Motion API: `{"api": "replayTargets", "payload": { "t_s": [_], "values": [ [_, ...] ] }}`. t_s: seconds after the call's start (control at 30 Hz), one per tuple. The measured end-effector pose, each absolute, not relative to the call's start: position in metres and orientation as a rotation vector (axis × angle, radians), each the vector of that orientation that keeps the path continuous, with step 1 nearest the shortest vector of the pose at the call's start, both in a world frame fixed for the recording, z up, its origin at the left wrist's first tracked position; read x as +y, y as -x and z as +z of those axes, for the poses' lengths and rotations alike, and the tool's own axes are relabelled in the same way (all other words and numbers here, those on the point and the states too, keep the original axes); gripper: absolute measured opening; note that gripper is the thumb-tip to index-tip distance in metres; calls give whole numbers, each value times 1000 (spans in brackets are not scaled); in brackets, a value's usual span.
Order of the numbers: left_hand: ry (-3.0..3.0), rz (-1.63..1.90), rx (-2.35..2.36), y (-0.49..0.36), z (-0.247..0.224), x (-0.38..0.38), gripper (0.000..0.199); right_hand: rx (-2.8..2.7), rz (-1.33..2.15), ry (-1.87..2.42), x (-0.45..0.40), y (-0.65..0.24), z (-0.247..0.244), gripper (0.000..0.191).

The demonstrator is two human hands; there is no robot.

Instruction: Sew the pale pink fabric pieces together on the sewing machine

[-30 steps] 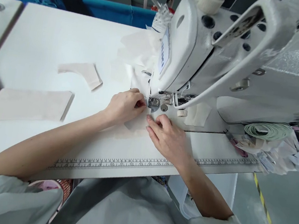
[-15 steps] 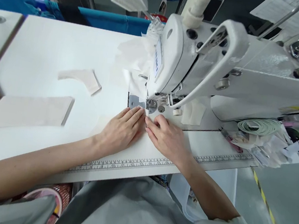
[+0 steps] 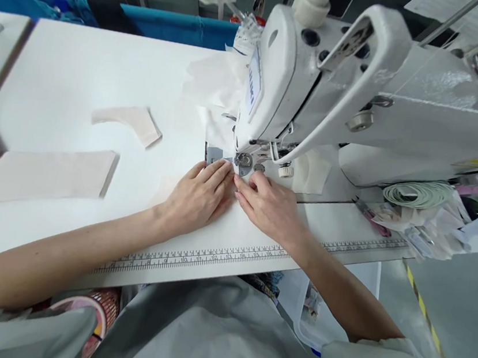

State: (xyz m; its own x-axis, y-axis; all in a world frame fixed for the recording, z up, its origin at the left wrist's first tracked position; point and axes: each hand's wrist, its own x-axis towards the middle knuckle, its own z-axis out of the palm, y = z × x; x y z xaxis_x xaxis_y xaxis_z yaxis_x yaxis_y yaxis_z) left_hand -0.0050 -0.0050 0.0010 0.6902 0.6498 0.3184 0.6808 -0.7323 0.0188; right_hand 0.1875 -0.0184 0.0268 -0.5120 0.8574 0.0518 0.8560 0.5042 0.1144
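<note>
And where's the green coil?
In the head view, the green coil is toward the right, below the white sewing machine and next to the pale scraps.

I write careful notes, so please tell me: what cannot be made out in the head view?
Head view, for each:
Under the left hand: covered by that hand.
Right hand: anything pinched is hidden by its fingers.
Machine: needle too small to tell.
Paper: writing blurred, cut off by top edge.
Basket: partly hidden by left sleeve, cut off by bottom edge.
</note>
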Motion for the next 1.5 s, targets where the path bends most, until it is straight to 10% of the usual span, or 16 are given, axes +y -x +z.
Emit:
{"api": "replayTargets", "payload": {
  "t_s": [1.5],
  "values": [
    [2868, -420, -1194, 3, 6, 5, 47, 2794, -10, -1802, 0, -203, 22, 44]
  ]
}}
